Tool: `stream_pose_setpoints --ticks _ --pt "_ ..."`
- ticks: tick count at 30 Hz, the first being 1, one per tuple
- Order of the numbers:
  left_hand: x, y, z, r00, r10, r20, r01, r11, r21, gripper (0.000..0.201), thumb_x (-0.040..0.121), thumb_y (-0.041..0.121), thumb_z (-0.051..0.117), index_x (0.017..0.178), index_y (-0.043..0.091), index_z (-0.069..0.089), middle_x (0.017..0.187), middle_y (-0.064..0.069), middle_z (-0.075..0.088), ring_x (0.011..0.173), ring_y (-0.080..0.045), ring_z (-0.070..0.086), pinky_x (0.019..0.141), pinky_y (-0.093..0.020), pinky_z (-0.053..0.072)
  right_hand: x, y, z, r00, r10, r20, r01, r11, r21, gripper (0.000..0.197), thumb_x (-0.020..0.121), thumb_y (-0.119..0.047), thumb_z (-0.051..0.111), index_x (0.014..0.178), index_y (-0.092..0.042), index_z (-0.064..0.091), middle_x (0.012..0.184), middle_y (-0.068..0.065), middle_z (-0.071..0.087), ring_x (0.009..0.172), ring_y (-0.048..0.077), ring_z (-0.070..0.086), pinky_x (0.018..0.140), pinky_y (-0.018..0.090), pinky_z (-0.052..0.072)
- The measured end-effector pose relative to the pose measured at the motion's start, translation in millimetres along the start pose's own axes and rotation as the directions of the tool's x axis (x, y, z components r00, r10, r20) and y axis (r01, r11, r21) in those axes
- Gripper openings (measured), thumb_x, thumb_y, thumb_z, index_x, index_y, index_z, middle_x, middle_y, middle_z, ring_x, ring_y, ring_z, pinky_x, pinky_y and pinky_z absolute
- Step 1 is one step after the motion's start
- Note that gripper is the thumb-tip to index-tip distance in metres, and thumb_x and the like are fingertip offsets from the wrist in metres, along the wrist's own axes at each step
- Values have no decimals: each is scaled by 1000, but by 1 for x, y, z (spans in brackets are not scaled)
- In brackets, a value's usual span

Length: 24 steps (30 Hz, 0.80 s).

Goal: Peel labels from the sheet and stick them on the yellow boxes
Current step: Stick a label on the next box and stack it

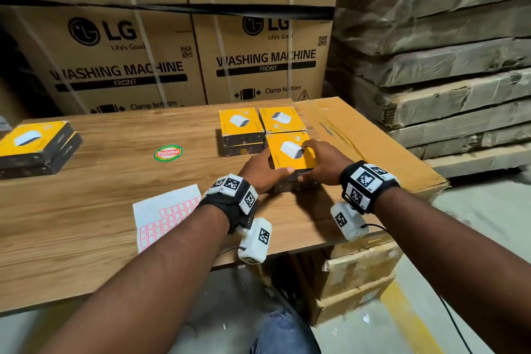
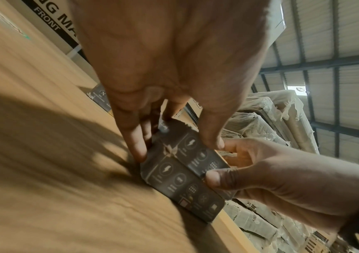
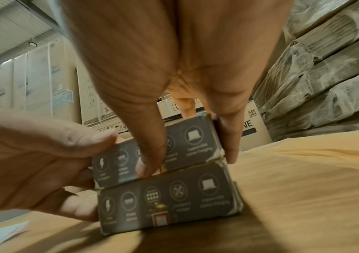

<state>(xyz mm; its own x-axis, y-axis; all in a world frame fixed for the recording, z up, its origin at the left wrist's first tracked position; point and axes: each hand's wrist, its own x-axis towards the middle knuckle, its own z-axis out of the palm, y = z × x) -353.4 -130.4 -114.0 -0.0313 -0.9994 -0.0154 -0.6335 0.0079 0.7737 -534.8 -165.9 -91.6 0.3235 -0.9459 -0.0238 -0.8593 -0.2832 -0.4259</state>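
Both hands close on one yellow-topped cardboard box (image 1: 290, 152) with dark grey sides, the upper box of a two-high stack. The left hand (image 1: 260, 170) grips the box's left side, thumb lying along the near top edge and fingers (image 2: 138, 147) pressed down the side. The right hand (image 1: 323, 164) grips the right side, its thumb (image 3: 150, 164) down the near grey face and fingers over the yellow top. Seen from the right wrist, the held box sits slightly askew on the lower grey-sided box (image 3: 170, 200), which rests on the wood-grain surface (image 1: 100, 210) and carries a small red-bordered label (image 3: 159, 220) on its near face.

Taking the held box as landmark: touching its far edge stands another yellow-topped box (image 1: 283, 119), and to the far left of it a two-high pile of the same yellow boxes (image 1: 240, 126). To the near left of the held box the white label sheet (image 1: 165, 215) with rows of red-bordered labels lies flat on the surface, partly under the left wrist. Further left lies a round green and red sticker (image 1: 168, 153), and well to the left another stack of yellow-topped boxes (image 1: 34, 144) sits by the surface's edge. Right of the held box a flat brown cardboard sheet (image 1: 359, 135) covers the surface. Behind stand large brown washing machine cartons (image 1: 115, 60).
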Motion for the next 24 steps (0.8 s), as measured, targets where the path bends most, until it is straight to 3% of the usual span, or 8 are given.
stream_pose_setpoints --ticks 5,9,12,19,24 --pt "-9 -5 -8 999 -29 41 29 1000 11 62 84 34 73 139 26 46 134 0 59 115 -27 60 92 -41 52 0 -11 -3 998 28 60 -21 994 -108 76 73 -27 85 135 -17 42 141 15 36 121 33 49 96 36 46" --pt "-19 -13 -34 996 -74 -51 81 986 148 81 85 39 71 151 16 30 151 -7 42 135 -26 44 107 -38 42 3 -43 -14 998 -12 57 29 950 -312 92 69 -27 87 144 -13 35 149 18 28 128 37 45 99 48 48" --pt "-30 -21 -68 989 -80 -126 106 971 216 76 86 38 70 149 15 34 148 -11 44 133 -27 45 105 -33 41 7 -77 -15 995 -88 45 99 916 -389 87 71 -32 83 142 -14 36 146 17 34 129 37 44 100 49 47" --pt "-65 -65 -143 938 -162 -307 244 936 252 73 85 40 70 146 13 39 145 -15 46 132 -28 46 105 -32 37 18 -170 25 949 -309 61 313 902 -296 73 78 -44 77 135 -14 44 129 11 48 117 33 52 94 45 49" --pt "-82 -109 -194 877 -204 -434 354 887 298 70 84 40 71 142 16 43 140 -14 50 130 -30 45 104 -33 38 41 -239 58 895 -433 105 445 861 -246 64 81 -48 71 133 -17 49 127 9 54 119 29 51 96 40 44"
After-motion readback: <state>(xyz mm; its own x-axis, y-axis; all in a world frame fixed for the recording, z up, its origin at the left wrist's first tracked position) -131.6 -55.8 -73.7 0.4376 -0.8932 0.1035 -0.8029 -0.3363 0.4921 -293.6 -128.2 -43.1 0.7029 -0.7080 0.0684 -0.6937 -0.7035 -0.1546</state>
